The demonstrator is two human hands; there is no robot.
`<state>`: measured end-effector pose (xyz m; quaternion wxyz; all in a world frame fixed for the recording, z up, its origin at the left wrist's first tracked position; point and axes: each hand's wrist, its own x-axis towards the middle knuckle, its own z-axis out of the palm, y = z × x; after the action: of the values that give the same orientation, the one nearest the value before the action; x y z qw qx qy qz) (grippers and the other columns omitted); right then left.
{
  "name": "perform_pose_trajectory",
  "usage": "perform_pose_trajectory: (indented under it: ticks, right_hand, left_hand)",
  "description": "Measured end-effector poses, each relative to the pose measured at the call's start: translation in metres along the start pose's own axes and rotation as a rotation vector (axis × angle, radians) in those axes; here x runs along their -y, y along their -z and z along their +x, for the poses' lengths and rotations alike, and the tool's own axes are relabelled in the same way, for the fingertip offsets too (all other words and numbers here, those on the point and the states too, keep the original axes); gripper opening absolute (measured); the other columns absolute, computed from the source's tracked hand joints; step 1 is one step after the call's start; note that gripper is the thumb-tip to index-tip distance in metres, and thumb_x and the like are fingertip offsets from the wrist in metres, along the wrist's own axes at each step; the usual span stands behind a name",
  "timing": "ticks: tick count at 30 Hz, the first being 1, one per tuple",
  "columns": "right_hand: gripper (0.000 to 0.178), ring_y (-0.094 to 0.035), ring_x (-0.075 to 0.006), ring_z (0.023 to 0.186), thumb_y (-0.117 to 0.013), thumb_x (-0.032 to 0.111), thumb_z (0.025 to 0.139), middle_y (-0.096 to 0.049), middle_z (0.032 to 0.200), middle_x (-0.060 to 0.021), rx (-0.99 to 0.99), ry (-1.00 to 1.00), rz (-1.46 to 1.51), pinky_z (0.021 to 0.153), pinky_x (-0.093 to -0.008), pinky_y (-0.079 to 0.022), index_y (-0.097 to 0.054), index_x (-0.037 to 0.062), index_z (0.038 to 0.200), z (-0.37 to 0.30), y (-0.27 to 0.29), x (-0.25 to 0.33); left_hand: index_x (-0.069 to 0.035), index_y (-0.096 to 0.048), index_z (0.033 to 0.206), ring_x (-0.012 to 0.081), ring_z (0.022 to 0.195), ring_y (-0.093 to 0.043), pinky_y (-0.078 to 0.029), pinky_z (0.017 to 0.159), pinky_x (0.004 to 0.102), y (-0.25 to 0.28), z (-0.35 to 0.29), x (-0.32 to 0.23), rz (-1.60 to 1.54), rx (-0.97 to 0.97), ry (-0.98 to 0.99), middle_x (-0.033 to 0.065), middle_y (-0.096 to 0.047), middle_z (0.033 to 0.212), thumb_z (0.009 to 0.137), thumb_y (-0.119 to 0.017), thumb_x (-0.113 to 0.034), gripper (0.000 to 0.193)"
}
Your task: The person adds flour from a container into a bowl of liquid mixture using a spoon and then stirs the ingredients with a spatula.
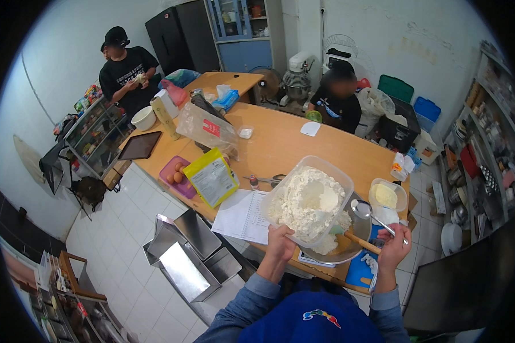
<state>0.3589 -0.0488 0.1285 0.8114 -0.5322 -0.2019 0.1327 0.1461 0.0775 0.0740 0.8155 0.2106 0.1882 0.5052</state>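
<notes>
Beyond the blue garment (pixel 300 320), clasps the translucent tub (pixel 347 186) of flour (pixel 300 214) in the fingers of the left hand (pixel 281 243), partly over the steel bowl (pixel 367 230), and pinches a metal spoon (pixel 361 209) in the right hand (pixel 394 244), seemingly portioning flour, probably needing a steady tilt next.

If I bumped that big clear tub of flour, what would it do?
The clear tub would probably feel heavy, since flour heaps inside. It might tip, as the left hand grips just one edge. The crumbly-looking heap could spill easily.
</notes>
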Motion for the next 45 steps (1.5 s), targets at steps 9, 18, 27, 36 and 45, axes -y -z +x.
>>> perform_pose_trajectory:
  ticks: [9,18,27,36,45]
  right_hand:
    - [0.012,-0.059,-0.015,0.063,-0.044,0.004,0.088,-0.051,0.081,-0.0084,0.426,0.291,-0.356,0.054,-0.0235,-0.049,-0.051,-0.0035,0.082,-0.015,-0.041,-0.008]
    - [0.014,-0.059,-0.016,0.056,-0.046,0.009,0.086,-0.054,0.073,-0.0095,0.401,-0.175,-0.151,0.048,-0.0234,-0.049,-0.05,-0.0028,0.079,-0.024,-0.051,-0.025]
    - [0.011,-0.059,-0.0205,0.053,-0.05,0.008,0.08,-0.054,0.07,-0.0109,0.208,-0.371,0.114,0.045,-0.0246,-0.05,-0.049,-0.0017,0.076,-0.01,-0.054,-0.01]
    - [0.012,-0.059,-0.0194,0.054,-0.048,0.008,0.083,-0.056,0.07,-0.0114,0.137,-0.219,0.122,0.046,-0.0249,-0.049,-0.049,-0.0017,0.077,0.007,-0.035,0.011]
    - [0.012,-0.06,-0.0173,0.059,-0.046,0.01,0.087,-0.055,0.072,-0.0087,0.052,-0.157,-0.034,0.052,-0.0245,-0.05,-0.049,-0.0005,0.081,0.02,0.0,-0.03]
  left_hand:
    - [0.0,-0.023,0.13,0.0314,0.117,-0.04,-0.032,0.099,0.0447,-0.013,-0.01,0.002,-0.019,0.014,0.039,0.0178,-0.038,0.127,0.06,-0.041,0.003,0.073]
    - [0.0,-0.023,0.13,0.0308,0.118,-0.039,-0.032,0.099,0.0438,-0.014,-0.015,0.001,-0.011,0.03,0.042,0.0172,-0.038,0.127,0.06,-0.04,0.004,0.072]
    - [0.0,-0.026,0.129,0.0323,0.116,-0.041,-0.035,0.097,0.046,-0.002,-0.015,0.003,-0.011,-0.018,0.058,0.017,-0.041,0.125,0.061,-0.042,0.003,0.071]
    - [0.002,-0.023,0.128,0.035,0.113,-0.044,-0.039,0.093,0.0471,0.011,-0.01,-0.013,-0.101,-0.03,-0.026,0.0202,-0.04,0.123,0.059,-0.04,0.005,0.071]
    - [0.001,-0.022,0.13,0.0356,0.115,-0.042,-0.038,0.094,0.0492,0.024,-0.012,-0.029,-0.152,-0.035,-0.061,0.0203,-0.038,0.126,0.061,-0.039,0.004,0.071]
